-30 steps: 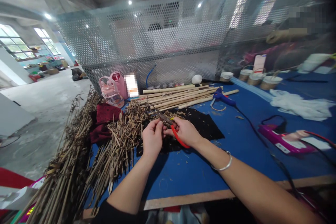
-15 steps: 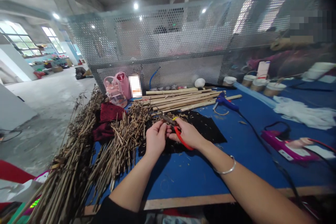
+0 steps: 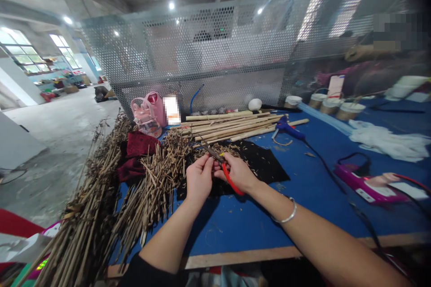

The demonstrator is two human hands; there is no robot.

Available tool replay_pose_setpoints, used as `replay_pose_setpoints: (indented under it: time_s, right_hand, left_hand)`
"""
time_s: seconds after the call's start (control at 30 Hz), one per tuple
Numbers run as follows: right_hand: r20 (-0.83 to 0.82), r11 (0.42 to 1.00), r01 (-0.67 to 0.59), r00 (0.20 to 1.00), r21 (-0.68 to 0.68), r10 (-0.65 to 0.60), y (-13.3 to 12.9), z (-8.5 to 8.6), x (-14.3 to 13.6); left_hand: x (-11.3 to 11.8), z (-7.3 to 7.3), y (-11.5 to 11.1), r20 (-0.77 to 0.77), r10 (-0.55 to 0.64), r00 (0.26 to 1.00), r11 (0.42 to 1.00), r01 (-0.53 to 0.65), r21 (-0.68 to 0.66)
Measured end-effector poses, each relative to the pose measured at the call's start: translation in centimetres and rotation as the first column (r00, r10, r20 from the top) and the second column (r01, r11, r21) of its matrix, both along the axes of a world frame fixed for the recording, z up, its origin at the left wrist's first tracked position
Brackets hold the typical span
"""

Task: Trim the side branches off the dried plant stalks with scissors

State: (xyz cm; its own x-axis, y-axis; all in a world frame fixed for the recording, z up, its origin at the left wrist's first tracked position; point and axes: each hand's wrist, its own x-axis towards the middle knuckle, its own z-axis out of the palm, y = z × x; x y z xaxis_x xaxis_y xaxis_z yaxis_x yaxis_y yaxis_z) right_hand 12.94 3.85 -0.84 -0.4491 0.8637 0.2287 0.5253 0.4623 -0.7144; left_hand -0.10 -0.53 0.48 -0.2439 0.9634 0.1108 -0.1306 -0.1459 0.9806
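Note:
Red-handled scissors [image 3: 232, 180] sit in my right hand [image 3: 239, 173], whose fingers are wrapped round the handles; the blades point up and left. Close beside the blades, my left hand [image 3: 199, 177] is closed in a pinch, and what it pinches is too small or hidden to name. Both hands are over a black cloth [image 3: 266, 161] strewn with plant scraps. Left of my left hand lies a pile of dried plant stalks [image 3: 156, 179] with brittle tops. Behind the hands, pale peeled sticks [image 3: 235, 128] lie in a bundle.
Longer dried stalks [image 3: 81, 228] line the table's left edge beside a dark red cloth [image 3: 141, 145]. A blue glue gun [image 3: 289, 131] and a purple power strip [image 3: 367, 184] with cords lie right, near white gloves [image 3: 387, 141]. A perforated metal screen [image 3: 202, 71] stands behind.
The scissor handles have swung slightly in my right hand, looking closer together now. My left hand stays almost where it was. The whole view has shifted a little.

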Motion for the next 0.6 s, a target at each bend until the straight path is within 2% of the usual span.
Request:
replay_pose_setpoints:
  time_s: [0.17, 0.3, 0.4, 0.6]
  right_hand:
    - [0.108, 0.994, 0.062, 0.992, 0.091, -0.072, 0.4, -0.3, 0.2]
    - [0.065, 0.998, 0.04, 0.997, 0.048, -0.043, 0.8, -0.7, 0.1]
    - [0.029, 1.0, 0.021, 0.999, 0.012, -0.021, 0.9, -0.8, 0.2]
    - [0.181, 0.998, 0.031, 0.983, 0.062, -0.042, 0.3, 0.6, 0.4]
  left_hand:
    - [-0.1, -0.3, 0.1, 0.034, -0.002, 0.999, 1.0, 0.003, -0.029]
    - [-0.3, -0.3, 0.4, -0.029, 0.05, 0.998, 0.998, -0.051, -0.047]
    - [-0.4, -0.2, 0.5, -0.02, 0.093, 0.995, 0.994, -0.094, -0.054]
    - [-0.3, 0.3, 0.5, 0.023, 0.116, 0.993, 0.991, -0.115, -0.067]
